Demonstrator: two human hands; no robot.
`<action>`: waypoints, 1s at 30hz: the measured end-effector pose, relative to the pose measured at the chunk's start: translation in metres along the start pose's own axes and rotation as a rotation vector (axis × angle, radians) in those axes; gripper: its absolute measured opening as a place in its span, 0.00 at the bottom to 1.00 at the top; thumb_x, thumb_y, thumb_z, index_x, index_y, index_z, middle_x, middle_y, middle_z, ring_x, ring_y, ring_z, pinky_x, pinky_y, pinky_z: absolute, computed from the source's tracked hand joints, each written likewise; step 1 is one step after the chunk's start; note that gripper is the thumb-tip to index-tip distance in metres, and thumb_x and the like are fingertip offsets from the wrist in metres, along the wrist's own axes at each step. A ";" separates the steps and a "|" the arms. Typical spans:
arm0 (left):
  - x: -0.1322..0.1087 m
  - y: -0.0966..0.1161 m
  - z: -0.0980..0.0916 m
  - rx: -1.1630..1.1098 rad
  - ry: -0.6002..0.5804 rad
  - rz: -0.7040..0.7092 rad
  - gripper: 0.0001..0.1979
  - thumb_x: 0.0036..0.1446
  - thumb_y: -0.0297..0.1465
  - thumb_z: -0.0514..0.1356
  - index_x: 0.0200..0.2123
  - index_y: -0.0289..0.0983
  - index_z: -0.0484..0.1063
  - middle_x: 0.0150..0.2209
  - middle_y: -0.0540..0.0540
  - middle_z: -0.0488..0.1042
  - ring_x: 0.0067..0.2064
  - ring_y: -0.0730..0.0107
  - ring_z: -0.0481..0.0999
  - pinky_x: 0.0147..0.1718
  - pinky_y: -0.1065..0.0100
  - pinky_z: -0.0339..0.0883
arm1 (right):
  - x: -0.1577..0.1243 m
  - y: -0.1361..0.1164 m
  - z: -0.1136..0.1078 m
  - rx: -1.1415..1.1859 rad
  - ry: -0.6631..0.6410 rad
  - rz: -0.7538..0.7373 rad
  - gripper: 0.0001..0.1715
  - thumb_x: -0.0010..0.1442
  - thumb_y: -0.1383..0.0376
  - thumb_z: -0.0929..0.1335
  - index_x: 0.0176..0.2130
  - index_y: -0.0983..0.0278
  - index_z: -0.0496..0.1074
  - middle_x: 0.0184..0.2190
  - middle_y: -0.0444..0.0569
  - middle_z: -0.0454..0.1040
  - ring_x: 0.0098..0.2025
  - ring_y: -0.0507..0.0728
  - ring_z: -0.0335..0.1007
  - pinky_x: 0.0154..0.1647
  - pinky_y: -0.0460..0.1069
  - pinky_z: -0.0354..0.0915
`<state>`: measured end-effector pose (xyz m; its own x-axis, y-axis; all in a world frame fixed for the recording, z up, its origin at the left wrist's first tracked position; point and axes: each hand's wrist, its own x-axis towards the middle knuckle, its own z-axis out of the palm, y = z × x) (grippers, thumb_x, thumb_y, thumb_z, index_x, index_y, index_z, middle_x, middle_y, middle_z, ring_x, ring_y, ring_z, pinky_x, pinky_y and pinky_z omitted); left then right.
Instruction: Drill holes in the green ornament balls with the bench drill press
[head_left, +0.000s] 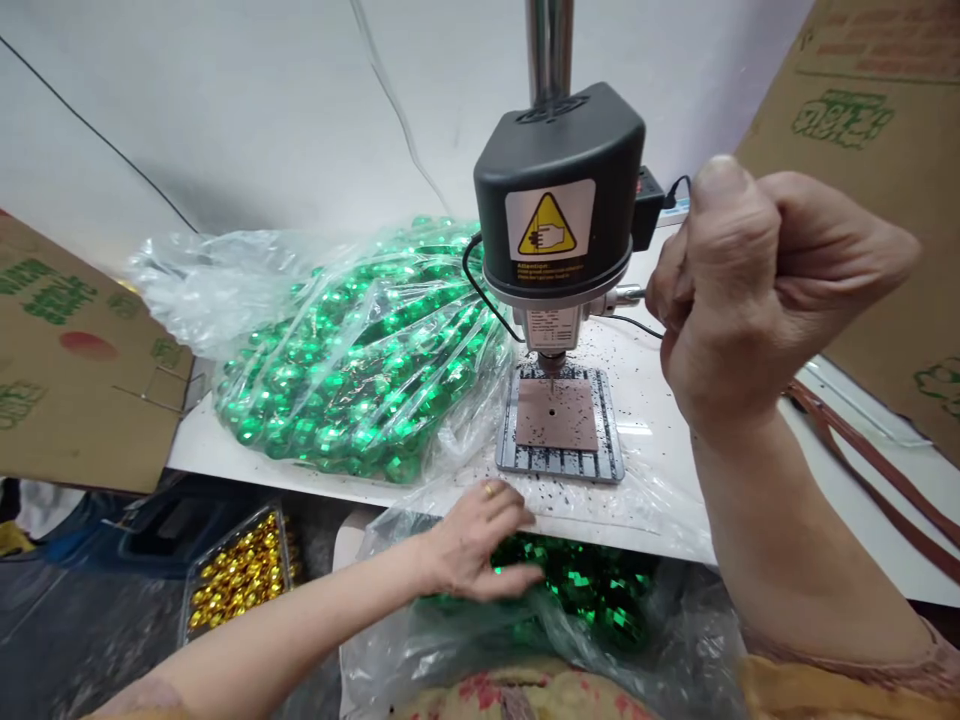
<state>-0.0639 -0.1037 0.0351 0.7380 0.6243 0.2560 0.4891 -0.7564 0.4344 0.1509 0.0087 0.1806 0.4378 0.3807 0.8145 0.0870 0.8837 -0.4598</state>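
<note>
My left hand (484,545), a ring on one finger, reaches over an open plastic bag of shiny green faceted balls (577,580) below the table edge. Its thumb and fingers are apart and nothing shows between them. My right hand (731,285) is closed around the feed lever (626,295) of a small drill press; the grip itself is mostly hidden. The black drill press head (559,190) carries a yellow warning label. Under the chuck (552,362) lies a brown square plate (556,425) with a dark hole, resting on the slotted metal base (506,450).
A large clear bag (352,370) full of green faceted balls lies left of the press. Dark shavings litter the white table. Cardboard boxes (82,350) flank both sides. Gold balls fill a tray (240,570) lower left. A brown strap (877,465) lies at right.
</note>
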 end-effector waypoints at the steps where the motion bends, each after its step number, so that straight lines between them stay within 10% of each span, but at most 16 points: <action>1: 0.005 -0.010 -0.007 -0.002 0.099 -0.037 0.16 0.60 0.37 0.60 0.52 0.44 0.67 0.41 0.43 0.75 0.44 0.57 0.74 0.43 0.58 0.69 | 0.000 0.000 0.000 -0.005 -0.003 -0.004 0.27 0.63 0.69 0.66 0.17 0.64 0.53 0.15 0.37 0.49 0.18 0.43 0.51 0.22 0.47 0.46; 4: 0.026 -0.046 -0.027 0.141 0.292 -0.225 0.14 0.63 0.24 0.50 0.50 0.39 0.67 0.43 0.40 0.75 0.47 0.58 0.75 0.48 0.56 0.69 | 0.000 -0.001 0.001 -0.007 0.008 -0.004 0.27 0.63 0.70 0.66 0.16 0.65 0.54 0.14 0.37 0.50 0.18 0.42 0.51 0.22 0.47 0.45; 8: 0.045 -0.080 -0.041 0.562 0.126 -0.440 0.19 0.55 0.15 0.48 0.41 0.37 0.71 0.41 0.38 0.75 0.52 0.50 0.73 0.54 0.48 0.66 | -0.001 -0.003 0.002 0.009 0.008 -0.019 0.27 0.63 0.71 0.65 0.16 0.65 0.53 0.14 0.37 0.49 0.17 0.42 0.51 0.22 0.47 0.44; 16: 0.048 -0.080 -0.063 0.917 0.148 -0.536 0.20 0.56 0.19 0.54 0.50 0.40 0.71 0.52 0.36 0.72 0.64 0.36 0.61 0.62 0.27 0.44 | -0.004 -0.007 -0.001 -0.021 0.004 0.045 0.27 0.64 0.69 0.65 0.16 0.65 0.54 0.15 0.38 0.49 0.19 0.42 0.53 0.24 0.47 0.45; 23: 0.048 -0.093 -0.082 0.729 0.088 -0.493 0.12 0.59 0.20 0.50 0.37 0.37 0.72 0.45 0.38 0.75 0.50 0.53 0.74 0.53 0.51 0.65 | -0.003 -0.003 0.001 0.058 0.040 -0.071 0.27 0.61 0.72 0.67 0.15 0.65 0.57 0.13 0.37 0.51 0.16 0.43 0.50 0.21 0.48 0.41; 30: 0.049 -0.106 -0.112 0.429 0.604 -0.810 0.06 0.57 0.26 0.53 0.38 0.38 0.68 0.29 0.49 0.72 0.27 0.68 0.70 0.32 0.66 0.66 | -0.006 -0.007 0.000 0.015 0.009 0.013 0.27 0.64 0.71 0.65 0.16 0.65 0.54 0.16 0.38 0.46 0.18 0.42 0.52 0.23 0.45 0.45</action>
<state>-0.1317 0.0291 0.0984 -0.1672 0.8710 0.4619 0.9337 -0.0105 0.3578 0.1480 0.0004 0.1792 0.4471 0.3899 0.8050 0.0676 0.8827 -0.4650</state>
